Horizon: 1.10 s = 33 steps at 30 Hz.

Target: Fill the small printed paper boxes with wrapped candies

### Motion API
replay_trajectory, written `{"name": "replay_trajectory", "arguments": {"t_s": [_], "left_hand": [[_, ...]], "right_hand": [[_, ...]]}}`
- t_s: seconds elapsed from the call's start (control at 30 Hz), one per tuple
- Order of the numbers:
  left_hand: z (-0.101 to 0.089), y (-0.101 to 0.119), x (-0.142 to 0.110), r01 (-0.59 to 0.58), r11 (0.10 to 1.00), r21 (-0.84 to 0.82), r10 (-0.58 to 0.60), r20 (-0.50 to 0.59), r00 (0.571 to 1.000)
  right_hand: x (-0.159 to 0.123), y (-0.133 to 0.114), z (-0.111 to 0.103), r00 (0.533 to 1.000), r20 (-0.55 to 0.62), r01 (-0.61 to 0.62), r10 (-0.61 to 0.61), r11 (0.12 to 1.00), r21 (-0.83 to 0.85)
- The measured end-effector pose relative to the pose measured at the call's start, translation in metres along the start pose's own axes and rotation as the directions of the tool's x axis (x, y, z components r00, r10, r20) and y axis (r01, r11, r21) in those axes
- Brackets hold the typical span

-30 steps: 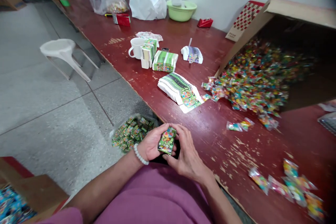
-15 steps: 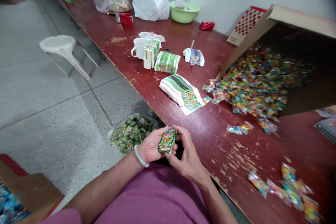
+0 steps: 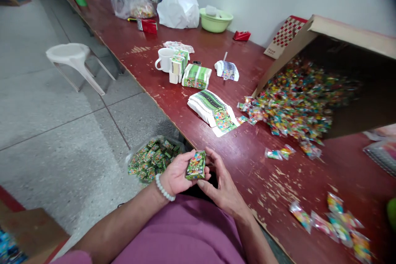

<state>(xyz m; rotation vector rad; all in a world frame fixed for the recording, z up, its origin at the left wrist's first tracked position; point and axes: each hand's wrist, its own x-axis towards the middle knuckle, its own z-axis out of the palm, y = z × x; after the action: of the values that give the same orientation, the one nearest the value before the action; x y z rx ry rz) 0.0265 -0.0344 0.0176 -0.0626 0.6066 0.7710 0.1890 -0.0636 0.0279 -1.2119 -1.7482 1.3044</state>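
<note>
A small green printed candy box [image 3: 196, 166] rests in my left hand [image 3: 177, 173], whose thumb and fingers close around its sides. My right hand [image 3: 221, 183] is just right of the box, its thumb and fingers apart and curved around the box's right side. Its thumb tip lies close to the lower edge; whether it touches is hard to tell. On the table ahead lies a fanned stack of flat green cartons [image 3: 212, 111]. Below, left of the table edge, a clear bag [image 3: 154, 159] holds many similar green boxes.
On the red table [image 3: 247, 165], a tipped cardboard box [image 3: 283, 51] spills wrapped candies [image 3: 293, 103]; several more lie at right [image 3: 343, 222]. Banded carton bundles [image 3: 196, 76], a white mug [image 3: 165, 60] and a green basin [image 3: 215, 20] stand farther back. A white stool [image 3: 69, 53] is at left.
My right thumb has drawn slightly away from the box's lower edge, and the right hand has opened a little. The box stays in my left hand, turned slightly more upright.
</note>
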Motion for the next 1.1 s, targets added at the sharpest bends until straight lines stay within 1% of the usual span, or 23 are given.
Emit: {"name": "replay_trajectory", "arguments": {"t_s": [0.1,0.17,0.23,0.3,0.37,0.47,0.53,0.57,0.63,0.7,0.77,0.83,0.9,0.97,1.03,1.1], "left_hand": [[0.002,-0.004,-0.001,-0.004,0.999,0.033,0.005,-0.048,0.999],[0.004,-0.009,-0.001,-0.028,0.998,0.049,0.031,-0.06,0.998],[0.005,-0.012,-0.001,-0.073,0.996,0.059,0.077,-0.062,0.995],[0.004,-0.014,-0.001,-0.146,0.986,0.077,0.152,-0.08,0.985],[0.003,-0.015,-0.002,-0.229,0.965,0.124,0.243,-0.109,0.964],[0.002,-0.014,-0.005,-0.335,0.908,0.25,0.378,-0.149,0.914],[0.002,-0.014,-0.01,-0.386,0.858,0.338,0.452,-0.142,0.881],[0.003,-0.014,-0.013,-0.4,0.834,0.38,0.473,-0.119,0.873],[0.002,-0.013,-0.019,-0.401,0.787,0.47,0.474,-0.043,0.879],[-0.002,-0.009,-0.026,-0.392,0.72,0.572,0.44,0.059,0.896],[-0.008,-0.003,-0.031,-0.413,0.623,0.664,0.409,0.173,0.896],[-0.014,0.005,-0.034,-0.426,0.539,0.726,0.369,0.251,0.895],[-0.019,0.012,-0.034,-0.414,0.49,0.767,0.341,0.268,0.901],[-0.021,0.018,-0.034,-0.385,0.458,0.802,0.329,0.249,0.911],[-0.024,0.024,-0.034,-0.361,0.412,0.837,0.353,0.219,0.91],[-0.028,0.028,-0.035,-0.329,0.373,0.867,0.404,0.168,0.899]], "right_hand": [[0.002,0.0,0.003,1.0,-0.027,-0.002,0.002,1.0,-0.007],[0.005,0.001,0.008,0.998,-0.054,-0.021,0.021,1.0,0.006],[0.009,0.003,0.013,0.994,-0.102,-0.023,0.025,0.999,0.027],[0.012,0.004,0.017,0.989,-0.146,0.003,0.002,0.999,0.032],[0.015,0.005,0.02,0.987,-0.158,0.032,-0.027,0.999,0.031],[0.017,0.003,0.02,0.992,-0.103,0.069,-0.067,0.997,0.021],[0.019,0.001,0.018,0.994,-0.07,0.086,-0.085,0.996,0.009],[0.019,-0.001,0.017,0.994,-0.072,0.086,-0.086,0.996,0.007],[0.021,-0.004,0.014,0.991,-0.105,0.081,-0.078,0.996,0.028],[0.024,-0.007,0.012,0.989,-0.132,0.082,-0.071,0.993,0.081],[0.026,-0.008,0.011,0.99,-0.126,0.086,-0.068,0.986,0.145],[0.029,-0.009,0.01,0.993,-0.1,0.073,-0.055,0.979,0.188],[0.03,-0.008,0.011,0.996,-0.081,0.046,-0.031,0.981,0.189],[0.031,-0.008,0.011,0.998,-0.057,0.012,-0.004,0.988,0.151],[0.033,-0.007,0.008,1.0,0.007,0.001,-0.002,0.997,0.083],[0.036,-0.005,0.002,0.995,0.09,0.042,-0.042,0.999,-0.003]]}}
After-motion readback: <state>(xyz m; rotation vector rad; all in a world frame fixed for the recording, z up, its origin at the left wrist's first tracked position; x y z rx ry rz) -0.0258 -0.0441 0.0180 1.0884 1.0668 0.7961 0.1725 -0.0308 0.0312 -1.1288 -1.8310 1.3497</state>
